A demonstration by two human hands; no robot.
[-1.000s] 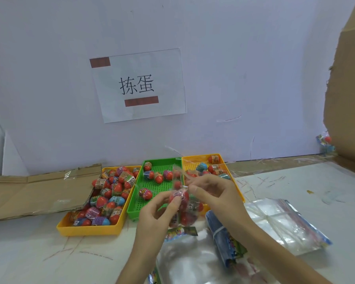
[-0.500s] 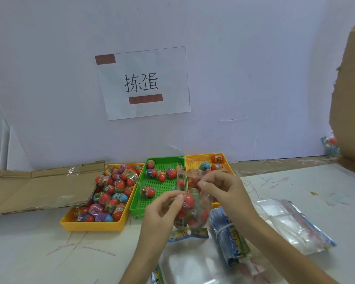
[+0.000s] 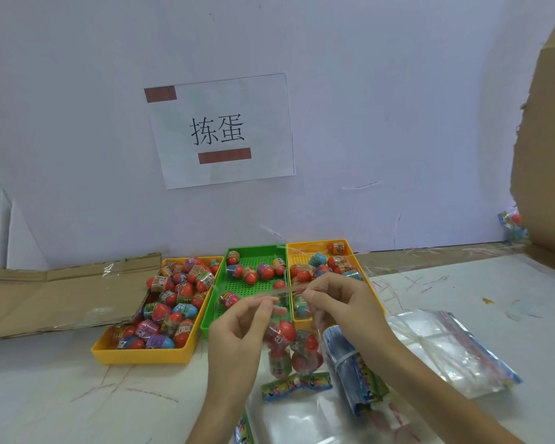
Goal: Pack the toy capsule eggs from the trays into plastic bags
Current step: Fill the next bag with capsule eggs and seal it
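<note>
- We see flattened cardboard (image 3: 61, 293) lying along the bench's (image 3: 45, 395) far left edge, matte brown with a glossy strip of tape.
- Just right of it sits a yellow tray (image 3: 141, 355), a rigid plastic rectangle heaped with glossy toy eggs (image 3: 173, 299), mostly red with printed wrap bands.
- Touching its right wall is a green tray (image 3: 212, 312) with a perforated floor, holding only a few scattered eggs.
- Our left hand (image 3: 237, 334) pinches the left end of a clear bag's (image 3: 289, 344) top edge, grip clamped on the film.
- The bag hangs between our hands, thin and crinkly, with several red eggs bunched inside, above the near bench.
- Our right hand (image 3: 343, 302) has its grip clamped on the right end of that same edge, pulled straight.
- Behind it a second yellow tray (image 3: 308, 248) touches the green one.
- Right of our wrists lie a banded bundle of printed cards (image 3: 356, 373) and a shiny stack of empty bags (image 3: 446, 350); beyond them the white, scuffed bench lies open to the cardboard wall (image 3: 545, 155).
</note>
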